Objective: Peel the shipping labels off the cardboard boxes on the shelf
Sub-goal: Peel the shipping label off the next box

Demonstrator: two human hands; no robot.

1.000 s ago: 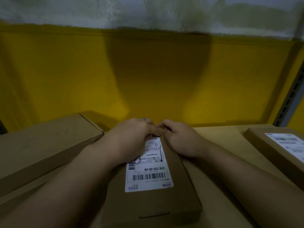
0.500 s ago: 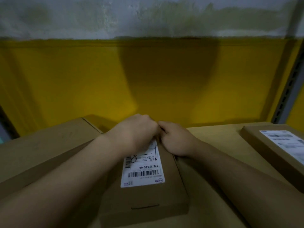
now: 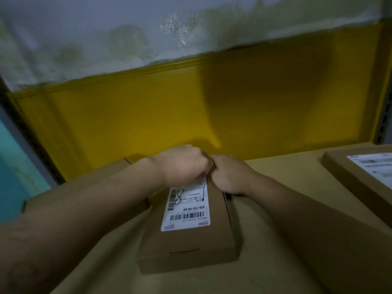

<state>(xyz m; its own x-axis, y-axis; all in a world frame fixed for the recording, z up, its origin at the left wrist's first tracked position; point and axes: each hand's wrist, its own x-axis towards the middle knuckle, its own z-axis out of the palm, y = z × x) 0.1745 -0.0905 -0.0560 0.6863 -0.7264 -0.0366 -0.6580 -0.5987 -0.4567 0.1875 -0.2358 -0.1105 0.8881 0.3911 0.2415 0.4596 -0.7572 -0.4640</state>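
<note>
Sitting toward the front edge of the shelf (image 3: 297, 181), a stiff cardboard box (image 3: 191, 247) bears a thin, likely tearable label (image 3: 186, 211), best lifted by a corner; left hand (image 3: 182, 164) and right hand (image 3: 229, 175) curl at its far end, and whether either grip holds it cannot be told.

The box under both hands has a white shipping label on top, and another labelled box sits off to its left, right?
Not quite: the head view shows the other labelled box off to its right, not its left. The box under the left hand and right hand does carry a white shipping label on top.
</note>
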